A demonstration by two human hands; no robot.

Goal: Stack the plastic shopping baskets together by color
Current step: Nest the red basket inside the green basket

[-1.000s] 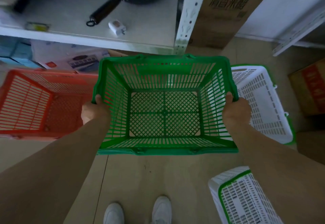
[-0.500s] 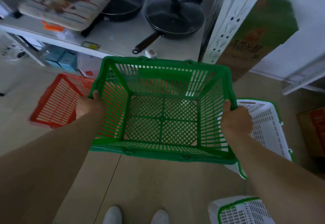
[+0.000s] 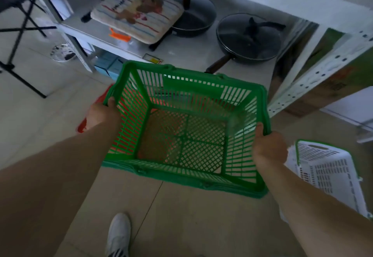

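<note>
I hold a green plastic basket [image 3: 187, 133] off the floor, open side up. My left hand [image 3: 101, 113] grips its left rim and my right hand [image 3: 268, 147] grips its right rim. A red basket [image 3: 83, 124] lies on the floor under and to the left of the green one; it shows mostly through the green slats. A white basket with a green rim [image 3: 327, 168] lies tilted on the floor at the right, past my right forearm.
A low white shelf [image 3: 181, 53] ahead carries two black lidded pans [image 3: 248, 39] and a striped cushion [image 3: 137, 12]. A perforated white upright [image 3: 314, 77] and a cardboard box [image 3: 331, 83] stand at the right. A black folding stand [image 3: 18, 34] is at far left. My white shoe [image 3: 119, 234] is below.
The green basket has shifted left and forward over the red basket, and my view has swung left and up. Both hands have kept their grip on its rims.
</note>
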